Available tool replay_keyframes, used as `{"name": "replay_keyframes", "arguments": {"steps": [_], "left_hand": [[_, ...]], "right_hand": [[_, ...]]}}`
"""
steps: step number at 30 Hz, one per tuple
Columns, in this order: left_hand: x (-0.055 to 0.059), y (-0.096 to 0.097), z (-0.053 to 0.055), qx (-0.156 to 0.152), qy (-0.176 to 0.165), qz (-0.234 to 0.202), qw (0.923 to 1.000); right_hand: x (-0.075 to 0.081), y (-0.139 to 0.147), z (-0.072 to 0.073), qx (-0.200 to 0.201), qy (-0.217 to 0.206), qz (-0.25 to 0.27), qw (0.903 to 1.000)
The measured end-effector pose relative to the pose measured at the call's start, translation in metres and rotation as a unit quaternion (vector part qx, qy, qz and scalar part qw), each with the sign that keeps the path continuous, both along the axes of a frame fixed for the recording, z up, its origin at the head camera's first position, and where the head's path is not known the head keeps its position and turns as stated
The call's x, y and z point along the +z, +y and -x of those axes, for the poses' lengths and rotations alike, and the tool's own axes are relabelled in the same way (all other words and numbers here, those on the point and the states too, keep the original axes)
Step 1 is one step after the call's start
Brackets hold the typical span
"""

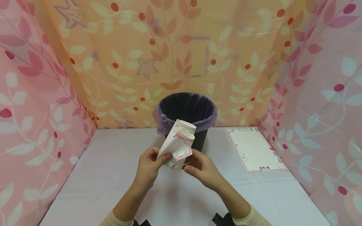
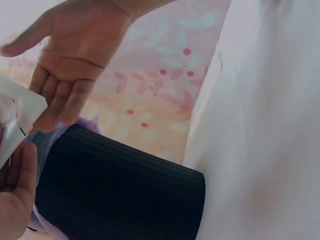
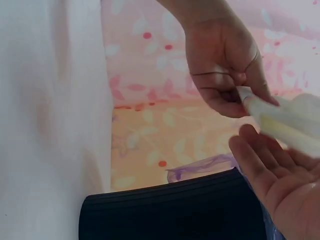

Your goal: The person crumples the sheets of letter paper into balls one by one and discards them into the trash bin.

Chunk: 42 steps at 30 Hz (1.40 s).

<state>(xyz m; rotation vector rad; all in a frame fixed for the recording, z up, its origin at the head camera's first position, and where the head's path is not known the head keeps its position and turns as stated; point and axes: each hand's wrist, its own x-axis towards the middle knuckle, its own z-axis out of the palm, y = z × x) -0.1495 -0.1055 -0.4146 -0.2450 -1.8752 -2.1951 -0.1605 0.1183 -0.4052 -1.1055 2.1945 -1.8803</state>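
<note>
A folded sheet of white paper (image 1: 169, 146) with a pink printed border is held up over the table, in front of the bin. My left hand (image 1: 147, 168) pinches its lower left part, thumb on the near face. The paper's upper end bends over in rounded folds. On the other side, my right hand (image 1: 206, 172) has its palm turned toward the paper, fingers extended close to its lower right edge. Both wrist views show the right palm (image 2: 85, 45) spread with loose, straight fingers beside the paper (image 3: 285, 122).
A black bin (image 1: 200, 139) lined with a purple bag (image 1: 210, 121) stands at the table's back, behind the hands. To the right, another bordered sheet (image 1: 257, 150) lies flat on the white table (image 1: 113, 188). Patterned curtains (image 1: 181, 56) enclose the back and sides.
</note>
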Motion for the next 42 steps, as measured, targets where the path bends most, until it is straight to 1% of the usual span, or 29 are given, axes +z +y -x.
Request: {"name": "replay_keyframes", "arguments": {"steps": [3,5,7,9,13,15,18,19,21,23,25,27,28,31,32,33,35,37,40,42], "left_hand": [[-0.003,0.004,-0.001,0.003,0.011,0.0,0.9999],[-0.005,0.007,-0.002,-0.003,0.011,0.002,0.9999],[-0.007,0.01,-0.004,-0.016,0.006,0.017,0.9997],[-0.007,0.011,-0.006,-0.031,0.0,0.047,0.9984],[-0.003,0.011,-0.011,-0.069,0.003,0.109,0.9916],[0.0,0.011,-0.014,-0.08,0.017,0.135,0.9874],[0.004,0.011,-0.019,-0.095,0.042,0.146,0.9839],[0.005,0.011,-0.02,-0.094,0.048,0.148,0.9833],[0.007,0.011,-0.021,-0.093,0.056,0.137,0.9846],[0.007,0.01,-0.021,-0.089,0.052,0.12,0.9873],[0.006,0.009,-0.021,-0.073,0.05,0.109,0.9901],[0.005,0.006,-0.019,-0.049,0.054,0.103,0.992],[0.005,0.005,-0.018,-0.04,0.058,0.102,0.9923],[0.006,0.0,-0.015,-0.034,0.07,0.063,0.995],[0.006,-0.001,-0.013,-0.03,0.076,0.06,0.9949],[0.006,-0.003,-0.013,-0.032,0.08,0.053,0.9948],[0.006,-0.004,-0.011,-0.037,0.084,0.036,0.9951],[0.005,-0.004,-0.01,-0.02,0.096,0.054,0.9937],[0.0,-0.002,-0.009,0.018,0.117,0.096,0.9884],[-0.002,0.001,-0.009,0.054,0.134,0.129,0.9811]], "right_hand": [[0.0,0.0,-0.001,-0.03,-0.023,0.033,0.9988],[0.0,-0.002,-0.001,-0.052,-0.035,0.055,0.9965],[-0.001,-0.002,-0.001,-0.069,-0.044,0.075,0.9938],[0.0,-0.001,0.0,-0.079,-0.047,0.089,0.9917],[0.002,0.002,0.001,-0.089,-0.048,0.095,0.9903],[0.003,0.003,0.001,-0.093,-0.048,0.09,0.9905],[0.004,0.005,0.002,-0.108,-0.045,0.083,0.9896],[0.004,0.006,0.003,-0.115,-0.044,0.082,0.9891],[0.005,0.006,0.003,-0.118,-0.044,0.086,0.9883],[0.004,0.005,0.003,-0.11,-0.041,0.097,0.9884],[0.003,0.004,0.002,-0.087,-0.033,0.11,0.9895],[0.002,0.002,0.001,-0.049,-0.014,0.113,0.9923],[0.001,0.001,0.0,-0.029,0.002,0.109,0.9936],[0.002,0.002,0.001,0.038,0.044,0.087,0.9946],[0.003,0.003,0.001,0.059,0.048,0.079,0.994],[0.004,0.004,0.002,0.074,0.049,0.07,0.9936],[0.005,0.007,0.004,0.1,0.036,0.053,0.9929],[0.006,0.01,0.006,0.108,0.006,0.034,0.9935],[0.006,0.011,0.006,0.099,-0.052,0.012,0.9937],[0.005,0.01,0.006,0.091,-0.098,0.006,0.991]]}}
